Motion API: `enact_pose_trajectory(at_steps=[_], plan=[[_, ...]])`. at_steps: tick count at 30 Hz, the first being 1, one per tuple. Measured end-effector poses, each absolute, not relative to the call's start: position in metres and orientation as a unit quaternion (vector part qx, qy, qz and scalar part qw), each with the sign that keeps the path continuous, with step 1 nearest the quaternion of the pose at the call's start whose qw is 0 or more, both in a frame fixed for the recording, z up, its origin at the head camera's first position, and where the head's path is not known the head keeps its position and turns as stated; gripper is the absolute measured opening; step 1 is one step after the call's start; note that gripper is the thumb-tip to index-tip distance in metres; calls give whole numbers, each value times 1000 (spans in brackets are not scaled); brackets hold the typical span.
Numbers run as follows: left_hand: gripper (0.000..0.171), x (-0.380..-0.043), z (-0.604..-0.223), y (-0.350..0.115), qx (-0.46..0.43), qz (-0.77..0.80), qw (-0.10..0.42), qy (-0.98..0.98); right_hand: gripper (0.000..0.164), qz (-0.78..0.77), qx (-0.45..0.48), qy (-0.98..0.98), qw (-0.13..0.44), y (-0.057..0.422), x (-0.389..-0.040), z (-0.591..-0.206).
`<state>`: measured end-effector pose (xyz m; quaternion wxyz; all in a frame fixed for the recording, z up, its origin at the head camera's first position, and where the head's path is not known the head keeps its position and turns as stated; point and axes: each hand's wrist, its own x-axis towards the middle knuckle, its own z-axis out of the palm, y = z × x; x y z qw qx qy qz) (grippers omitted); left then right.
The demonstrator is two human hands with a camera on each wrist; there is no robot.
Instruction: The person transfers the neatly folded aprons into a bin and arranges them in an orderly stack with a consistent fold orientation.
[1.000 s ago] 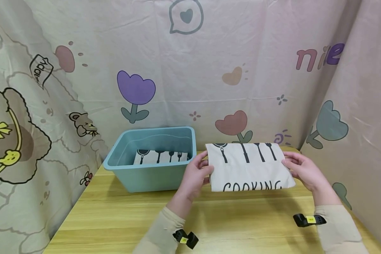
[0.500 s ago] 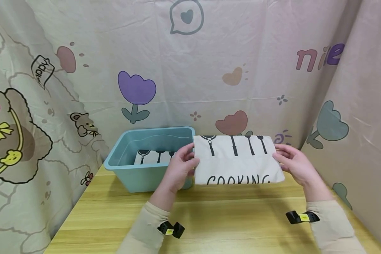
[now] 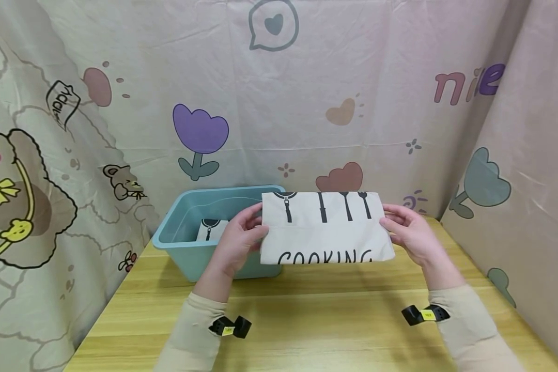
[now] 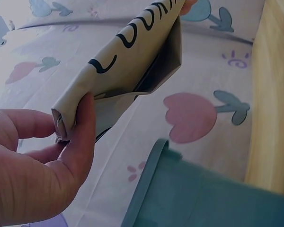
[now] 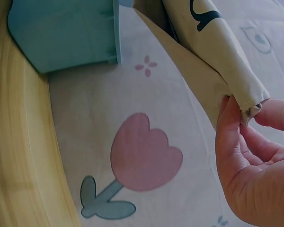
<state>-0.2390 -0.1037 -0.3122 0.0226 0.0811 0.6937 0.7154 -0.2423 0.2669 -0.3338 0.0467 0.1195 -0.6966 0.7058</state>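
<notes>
A folded white cloth printed with black utensils and the word COOKING is held up between both hands. My left hand pinches its left edge, thumb in front and fingers behind; the left wrist view shows the folded layers of the cloth between thumb and fingers. The right edge is pinched by my right hand, as the right wrist view of the cloth's corner also shows. Behind the left hand stands a blue-green bin. In it lies another white cloth with similar prints, partly hidden.
The bin stands on a wooden table, toward the back left. A printed curtain hangs behind the table and along both sides. Each wrist wears a black strap with a small camera.
Both hands have carried the folded cloth leftward and slightly up, so it now overlaps the bin's right side in the head view. The bin has stayed in place.
</notes>
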Motion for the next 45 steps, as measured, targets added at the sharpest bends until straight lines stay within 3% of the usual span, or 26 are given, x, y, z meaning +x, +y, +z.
enact_pose_trajectory(at_steps=[14, 37, 45], plan=[[58, -241, -304, -140, 76, 674, -5, 735, 50, 696, 113, -708, 51, 226, -255, -330], [56, -254, -286, -202, 19, 542, -114, 833, 44, 702, 132, -699, 45, 142, -288, -315], [55, -262, -279, -217, -37, 515, -154, 842, 41, 683, 135, -716, 44, 113, -303, -308]])
